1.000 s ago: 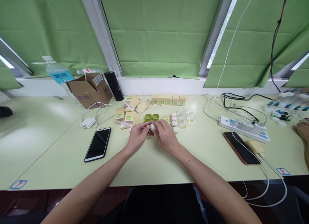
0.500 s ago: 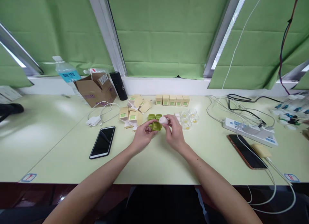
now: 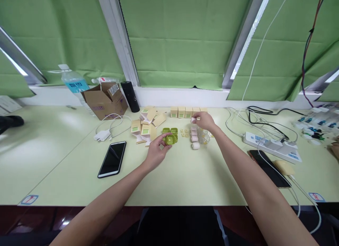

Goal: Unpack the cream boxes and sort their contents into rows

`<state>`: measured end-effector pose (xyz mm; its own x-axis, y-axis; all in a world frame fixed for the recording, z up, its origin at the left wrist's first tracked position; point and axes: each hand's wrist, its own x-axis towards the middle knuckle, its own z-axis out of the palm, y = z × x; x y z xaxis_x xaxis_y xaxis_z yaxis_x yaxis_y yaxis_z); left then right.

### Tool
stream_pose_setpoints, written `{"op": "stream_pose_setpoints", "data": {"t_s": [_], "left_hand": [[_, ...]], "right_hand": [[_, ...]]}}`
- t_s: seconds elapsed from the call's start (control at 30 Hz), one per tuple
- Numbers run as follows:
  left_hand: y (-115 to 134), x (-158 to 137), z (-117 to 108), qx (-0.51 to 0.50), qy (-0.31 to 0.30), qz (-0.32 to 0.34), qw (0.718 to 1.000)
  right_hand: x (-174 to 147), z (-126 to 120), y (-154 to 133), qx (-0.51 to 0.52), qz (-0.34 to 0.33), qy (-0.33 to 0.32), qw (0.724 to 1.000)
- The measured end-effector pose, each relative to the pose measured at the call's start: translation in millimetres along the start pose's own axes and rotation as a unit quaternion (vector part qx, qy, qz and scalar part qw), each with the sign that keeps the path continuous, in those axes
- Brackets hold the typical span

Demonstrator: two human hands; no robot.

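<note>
My left hand (image 3: 156, 149) has its thumb and fingers closed on a small green square cup (image 3: 171, 139). Several more green cups (image 3: 173, 130) sit just behind it on the table. Farther right, my right hand (image 3: 203, 120) pinches a small pinkish-white rounded piece (image 3: 193, 120) at the far end of a column of similar pieces (image 3: 194, 138). Small yellowish squares (image 3: 182, 135) lie between the cups and the column. Clear round plastic pieces (image 3: 204, 136) are partly hidden beside my right wrist.
Small beige boxes (image 3: 181, 112) stand in a row at the back, with opened boxes (image 3: 145, 127) piled to the left. Around them are a phone (image 3: 112, 159), white charger (image 3: 102, 135), cardboard carton (image 3: 106, 103), black bottle (image 3: 130, 96), and, rightward, a power strip (image 3: 271, 146) with cables.
My right hand has moved right and away from me, from beside the green cup to the column's far end. My left hand still holds the cup, slightly nearer me.
</note>
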<state>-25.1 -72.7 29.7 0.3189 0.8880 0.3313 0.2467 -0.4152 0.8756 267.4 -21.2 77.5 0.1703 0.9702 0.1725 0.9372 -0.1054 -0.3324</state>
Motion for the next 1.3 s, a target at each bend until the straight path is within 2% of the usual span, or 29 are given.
{"op": "stream_pose_setpoints", "data": {"t_s": [0.23, 0.5, 0.77, 0.93, 1.03, 1.1, 1.13, 1.3], "left_hand": [[-2, 1, -2, 0.002, 0.007, 0.009, 1.0], [-3, 0, -1, 0.007, 0.008, 0.023, 1.0], [-7, 0, 0, 0.02, 0.012, 0.021, 1.0], [-9, 0, 1, 0.016, 0.01, 0.02, 1.0], [-9, 0, 0, 0.017, 0.015, 0.021, 1.0], [-8, 0, 0, 0.019, 0.018, 0.023, 0.999], [-7, 0, 0, 0.019, 0.021, 0.025, 0.999], [-6, 0, -1, 0.006, 0.035, 0.043, 0.998]], "right_hand": [[13, 17, -4, -0.09, 0.007, -0.054, 0.994], [11, 21, -1, -0.13, 0.023, -0.07, 0.989], [8, 17, -4, -0.118, 0.025, -0.045, 0.992], [0, 8, -8, -0.091, 0.018, 0.016, 0.996], [-18, 9, -24, -0.05, 0.005, 0.094, 0.994], [-41, 17, -42, 0.056, -0.032, 0.194, 0.979], [-54, 23, -52, 0.108, -0.062, 0.22, 0.967], [-125, 61, -96, 0.264, -0.18, 0.219, 0.922]]}}
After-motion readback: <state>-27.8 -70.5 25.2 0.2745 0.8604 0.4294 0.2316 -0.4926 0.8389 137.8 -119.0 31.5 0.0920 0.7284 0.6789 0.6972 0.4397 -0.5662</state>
